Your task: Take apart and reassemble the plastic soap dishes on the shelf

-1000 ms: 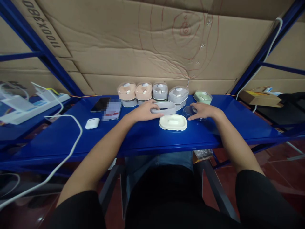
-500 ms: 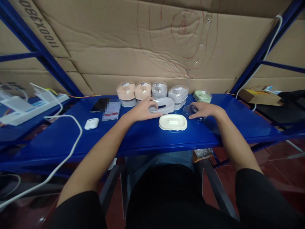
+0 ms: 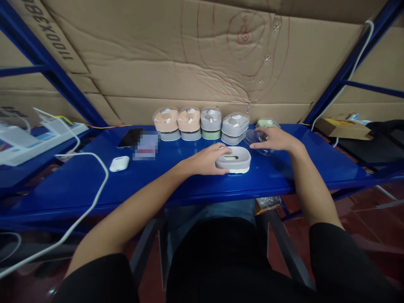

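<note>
My left hand [image 3: 212,160] grips the left end of a grey oval tray [image 3: 239,158] with a slot in its middle. The tray sits on top of a cream oval base, whose rim [image 3: 240,171] shows beneath it. To the right, my right hand [image 3: 274,139] has its fingers around a clear plastic lid [image 3: 252,139], tilted just above the blue table. Behind stand stacked oval boxes with clear lids: two peach ones [image 3: 166,120] [image 3: 189,120], two grey ones [image 3: 211,120] [image 3: 235,123], and a green one [image 3: 265,123] partly hidden by my right hand.
On the left of the blue table [image 3: 158,181] are a dark phone [image 3: 131,138], a blurred-out phone [image 3: 147,145] and a white earbud case [image 3: 119,163]. A white cable [image 3: 97,185] crosses the left edge. An open cardboard box [image 3: 344,128] lies at the right.
My left hand has moved right and toward me, bringing the grey tray onto the cream base. My right hand has lifted slightly with the clear lid, which is now tilted.
</note>
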### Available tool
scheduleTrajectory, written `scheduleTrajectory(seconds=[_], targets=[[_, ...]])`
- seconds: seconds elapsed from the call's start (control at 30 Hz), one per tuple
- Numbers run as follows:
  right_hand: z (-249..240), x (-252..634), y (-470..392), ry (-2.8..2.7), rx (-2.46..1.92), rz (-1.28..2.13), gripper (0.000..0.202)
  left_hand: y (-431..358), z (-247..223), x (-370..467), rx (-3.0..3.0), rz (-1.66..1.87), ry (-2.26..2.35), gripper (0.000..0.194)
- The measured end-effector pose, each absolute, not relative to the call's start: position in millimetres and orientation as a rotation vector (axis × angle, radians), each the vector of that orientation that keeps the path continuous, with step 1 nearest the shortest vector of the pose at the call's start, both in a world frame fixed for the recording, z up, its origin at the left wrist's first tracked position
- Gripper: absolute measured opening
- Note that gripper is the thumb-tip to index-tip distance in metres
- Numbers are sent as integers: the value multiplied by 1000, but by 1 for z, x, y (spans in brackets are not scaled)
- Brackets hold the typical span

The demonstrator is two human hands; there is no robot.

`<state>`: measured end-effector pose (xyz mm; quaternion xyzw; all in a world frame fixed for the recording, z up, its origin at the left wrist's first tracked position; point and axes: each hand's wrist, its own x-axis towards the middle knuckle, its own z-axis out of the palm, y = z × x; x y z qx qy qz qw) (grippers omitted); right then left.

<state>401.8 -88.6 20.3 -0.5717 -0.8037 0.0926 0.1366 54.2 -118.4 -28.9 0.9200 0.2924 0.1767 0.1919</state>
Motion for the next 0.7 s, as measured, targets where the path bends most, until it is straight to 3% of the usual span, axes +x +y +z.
scheduleTrajectory(seconds=[0.17,0.4,0.7], targets=[[22,387,-98,-2357,-1320,277,102,-116,-40,58,2641,518,796,100],[7,347,-110,-2528,-976,263,98,-95,-63,58,2339,667,833,160],[-20,325,-111,-2566,-1014,263,97,-84,-71,54,2251,701,912,165]])
